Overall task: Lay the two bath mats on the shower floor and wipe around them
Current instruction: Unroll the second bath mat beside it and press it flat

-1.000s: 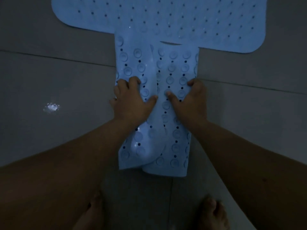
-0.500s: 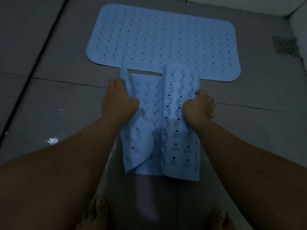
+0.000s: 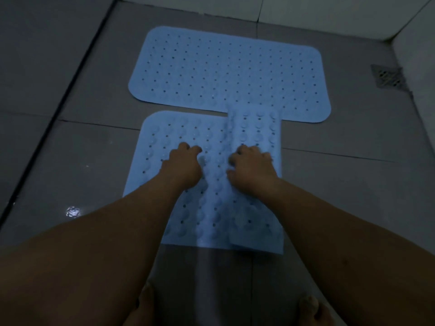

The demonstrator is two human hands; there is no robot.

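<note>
A light blue perforated bath mat (image 3: 226,69) lies flat on the grey tiled shower floor, at the far side. A second blue mat (image 3: 164,140) lies nearer to me. Its left part is spread flat, while its right part (image 3: 256,128) is still folded over, suction cups up, its far end overlapping the first mat's near edge. My left hand (image 3: 183,165) presses on the flat part with fingers curled. My right hand (image 3: 251,168) grips the inner edge of the folded flap.
A metal floor drain (image 3: 387,77) sits at the far right by the white wall base (image 3: 306,15). A dark floor joint (image 3: 58,118) runs along the left. A wet glint (image 3: 73,211) shows on the tile. My bare feet (image 3: 146,309) stand at the near edge.
The second mat's left flap has been opened out and now lies flat on the floor. My left hand has let go of it and rests on top. The right flap remains folded.
</note>
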